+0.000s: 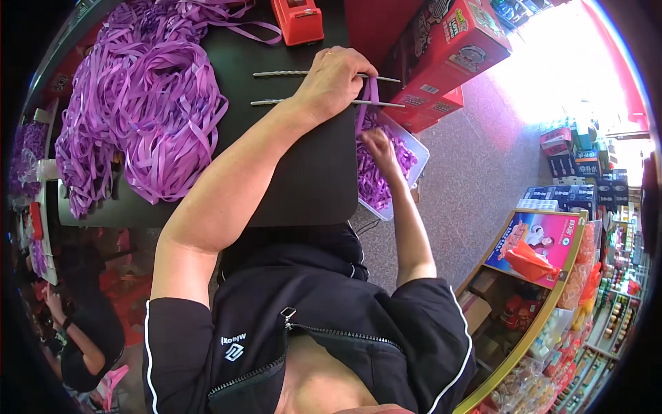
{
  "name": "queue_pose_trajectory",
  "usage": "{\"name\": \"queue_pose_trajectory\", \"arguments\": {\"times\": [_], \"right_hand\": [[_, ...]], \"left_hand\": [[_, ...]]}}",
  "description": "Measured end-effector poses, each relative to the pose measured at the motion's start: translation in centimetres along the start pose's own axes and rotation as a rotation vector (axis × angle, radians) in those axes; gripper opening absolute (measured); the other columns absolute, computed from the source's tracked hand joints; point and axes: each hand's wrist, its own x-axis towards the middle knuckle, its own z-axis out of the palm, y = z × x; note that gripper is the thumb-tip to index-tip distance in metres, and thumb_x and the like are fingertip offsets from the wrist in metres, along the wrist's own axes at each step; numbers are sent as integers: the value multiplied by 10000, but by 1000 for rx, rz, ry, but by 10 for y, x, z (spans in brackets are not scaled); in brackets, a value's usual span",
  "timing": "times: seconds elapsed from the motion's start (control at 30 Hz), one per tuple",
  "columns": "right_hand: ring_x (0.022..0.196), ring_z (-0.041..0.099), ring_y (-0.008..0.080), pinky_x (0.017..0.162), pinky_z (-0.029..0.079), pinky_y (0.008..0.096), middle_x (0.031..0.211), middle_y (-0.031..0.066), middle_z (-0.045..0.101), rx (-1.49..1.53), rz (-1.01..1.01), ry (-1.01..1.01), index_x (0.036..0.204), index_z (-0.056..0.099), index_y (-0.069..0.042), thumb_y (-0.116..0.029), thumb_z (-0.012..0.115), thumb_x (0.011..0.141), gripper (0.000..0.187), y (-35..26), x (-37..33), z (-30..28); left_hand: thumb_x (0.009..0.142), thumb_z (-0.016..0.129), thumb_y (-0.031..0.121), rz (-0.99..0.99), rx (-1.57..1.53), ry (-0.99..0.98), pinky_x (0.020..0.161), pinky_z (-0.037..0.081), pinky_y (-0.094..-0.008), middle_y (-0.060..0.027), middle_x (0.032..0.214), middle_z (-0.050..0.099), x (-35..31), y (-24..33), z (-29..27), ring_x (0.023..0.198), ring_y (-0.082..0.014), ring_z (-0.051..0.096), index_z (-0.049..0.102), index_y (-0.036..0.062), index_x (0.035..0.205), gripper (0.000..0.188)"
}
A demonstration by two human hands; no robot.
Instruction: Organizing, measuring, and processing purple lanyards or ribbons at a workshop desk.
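Two slim metal rods, the far rod (pixel 280 74) and the near rod (pixel 276 102), lie side by side across the dark table (pixel 303 179) and jut past its right edge. Over them is my left hand (pixel 334 79), fingers curled and closed at a purple ribbon (pixel 373 91) that loops round the rods; its fingertips are partly hidden. Below and to the right, beyond the table edge, my right hand (pixel 378 146) is closed, with ribbon running near it. Under that hand stands a pale plastic bin (pixel 422 156) holding tangled purple ribbon pieces (pixel 372 185).
A big heap of purple ribbon (pixel 158 103) covers the table's left side. A red tape dispenser (pixel 298 21) sits at the far edge. Red cartons (pixel 441 52) stand beyond the bin. A glass-fronted counter (pixel 531 255) is at right. Another person (pixel 86 338) sits at lower left.
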Motion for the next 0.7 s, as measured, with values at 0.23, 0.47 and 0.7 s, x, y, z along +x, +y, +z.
{"name": "queue_pose_trajectory", "arguments": {"times": [0.23,0.47,0.7], "right_hand": [[938,524,214,846,409,336,931,72,568,94,-110,-4,1011,717,-49,-206,661,855,228,-102,-92,-28],[862,479,167,760,386,306,899,48,514,177,-318,21,970,734,-58,-137,712,763,223,-162,-94,-52],[815,467,151,710,372,288,886,37,483,451,-437,153,897,734,-36,-177,760,747,207,-180,-72,-54]], "left_hand": [[785,580,41,0,34,-18,952,392,-395,-88,950,691,-1,0,-2,995,-274,600,699,65,967,219],[778,583,41,-11,-22,-21,948,395,-394,-95,905,692,0,1,-3,932,-281,612,699,71,970,226],[782,572,45,-4,14,-19,961,380,-399,-95,907,693,-2,0,-3,948,-268,619,698,77,971,230]]}}
